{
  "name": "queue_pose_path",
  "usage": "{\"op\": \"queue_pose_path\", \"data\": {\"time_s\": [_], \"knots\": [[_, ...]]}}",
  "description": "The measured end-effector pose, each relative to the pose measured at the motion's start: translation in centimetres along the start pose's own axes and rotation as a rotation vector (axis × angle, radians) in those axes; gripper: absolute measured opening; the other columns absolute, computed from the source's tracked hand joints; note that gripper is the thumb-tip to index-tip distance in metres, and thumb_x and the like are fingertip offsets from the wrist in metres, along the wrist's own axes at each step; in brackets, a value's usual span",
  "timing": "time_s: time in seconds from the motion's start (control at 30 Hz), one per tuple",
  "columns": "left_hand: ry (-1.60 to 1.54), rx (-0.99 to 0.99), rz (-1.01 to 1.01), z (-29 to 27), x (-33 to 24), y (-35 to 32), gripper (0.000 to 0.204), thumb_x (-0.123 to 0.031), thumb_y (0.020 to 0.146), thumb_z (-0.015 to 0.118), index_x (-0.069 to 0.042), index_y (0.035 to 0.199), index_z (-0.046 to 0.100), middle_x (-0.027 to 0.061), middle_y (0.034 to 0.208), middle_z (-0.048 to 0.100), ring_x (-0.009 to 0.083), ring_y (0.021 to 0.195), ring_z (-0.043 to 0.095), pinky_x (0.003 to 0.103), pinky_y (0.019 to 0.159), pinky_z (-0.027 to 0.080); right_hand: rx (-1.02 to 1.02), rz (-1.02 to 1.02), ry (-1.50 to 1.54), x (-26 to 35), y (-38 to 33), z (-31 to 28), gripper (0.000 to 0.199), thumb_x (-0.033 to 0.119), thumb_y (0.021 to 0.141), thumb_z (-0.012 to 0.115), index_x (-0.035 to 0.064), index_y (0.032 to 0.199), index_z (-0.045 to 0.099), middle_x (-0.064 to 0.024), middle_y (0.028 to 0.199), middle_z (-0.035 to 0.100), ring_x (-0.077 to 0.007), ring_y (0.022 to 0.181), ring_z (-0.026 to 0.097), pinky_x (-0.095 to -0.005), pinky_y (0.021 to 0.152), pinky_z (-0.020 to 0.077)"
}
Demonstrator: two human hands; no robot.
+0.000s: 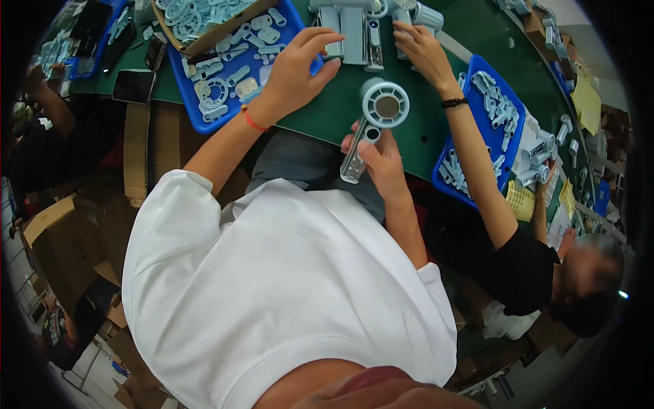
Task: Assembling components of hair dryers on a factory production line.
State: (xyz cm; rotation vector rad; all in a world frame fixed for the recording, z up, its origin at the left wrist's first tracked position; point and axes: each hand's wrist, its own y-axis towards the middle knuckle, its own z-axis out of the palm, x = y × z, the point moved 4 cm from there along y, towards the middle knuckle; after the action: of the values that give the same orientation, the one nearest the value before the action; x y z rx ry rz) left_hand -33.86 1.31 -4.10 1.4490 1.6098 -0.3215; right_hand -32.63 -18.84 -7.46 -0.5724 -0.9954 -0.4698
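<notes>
R grip (385, 162) clenched on handle of fan (372, 133), thumb across front. Fan: at near edge of tabletop (306, 121), head twd far edge. R forearm approx. in line w/ hand. L grip (293, 73) released, thumb & fingers apart, tips nr grey parts (353, 35); contact: can't tell. L forearm angled fwd-right beside tray (204, 127).

Left arm (228, 143) stretched forward; left hand (294, 73) spread, left thumb (324, 75) apart from fingers (312, 42). Right arm (403, 221) close to body (293, 273); right hand (385, 162) curled in grip, right thumb (368, 153) on top.
</notes>
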Motion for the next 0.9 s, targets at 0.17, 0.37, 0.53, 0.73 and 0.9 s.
{"op": "queue_pose_path", "data": {"time_s": [0.17,0.37,0.53,0.73,0.9], "knots": [[-0.954,0.286,-0.541,4.8,-3.9,-9.2,0.09,-0.027,0.078,0.068,-0.003,0.143,0.01,0.0143,0.131,0.036,0.0246,0.122,0.038,0.037,0.101,0.033,0.035,-0.095,0.131,0.3,1.1,1.5,0.052,0.016,0.086,0.059,0.002,0.13,0.035,-0.0132,0.118,0.049,-0.0219,0.105,0.053,-0.0329,0.089,0.0439],[-0.619,0.439,-0.674,3.8,-4.2,-8.4,0.086,-0.013,0.077,0.065,-0.003,0.142,0.011,0.0191,0.122,0.045,0.0271,0.106,0.054,0.034,0.089,0.044,-0.057,0.036,-0.445,0.6,0.8,0.1,0.039,0.022,0.087,0.057,-0.0045,0.115,0.05,-0.0092,0.102,0.056,-0.0154,0.089,0.055,-0.0285,0.074,0.0458],[-0.281,0.295,-0.296,5.0,-5.0,-8.4,0.082,-0.013,0.075,0.064,0.001,0.139,0.015,0.026,0.119,0.046,0.0381,0.104,0.053,0.04,0.088,0.044,-0.226,-0.059,-0.797,3.1,-0.2,1.2,0.028,0.018,0.087,0.049,-0.0061,0.098,0.057,-0.011,0.073,0.061,-0.0157,0.063,0.058,-0.0306,0.057,0.047],[-0.236,0.233,-0.262,4.9,-6.1,-7.9,0.074,-0.012,0.074,0.062,0.003,0.134,0.023,0.028,0.12,0.043,0.0416,0.103,0.051,0.041,0.085,0.045,-0.346,-0.149,-0.956,2.7,-0.5,0.6,0.025,0.015,0.085,0.043,-0.0054,0.091,0.056,-0.0191,0.065,0.059,-0.0281,0.054,0.058,-0.0353,0.054,0.0462],[-0.248,0.197,-0.251,4.7,-5.9,-7.8,0.071,-0.014,0.074,0.062,0.004,0.132,0.024,0.0284,0.119,0.043,0.0409,0.101,0.051,0.04,0.084,0.046,-0.3,-0.285,-1.018,3.2,-0.6,0.9,0.025,0.017,0.088,0.044,-0.0045,0.09,0.056,-0.0162,0.061,0.058,-0.0254,0.05,0.056,-0.0344,0.05,0.0459]]}}
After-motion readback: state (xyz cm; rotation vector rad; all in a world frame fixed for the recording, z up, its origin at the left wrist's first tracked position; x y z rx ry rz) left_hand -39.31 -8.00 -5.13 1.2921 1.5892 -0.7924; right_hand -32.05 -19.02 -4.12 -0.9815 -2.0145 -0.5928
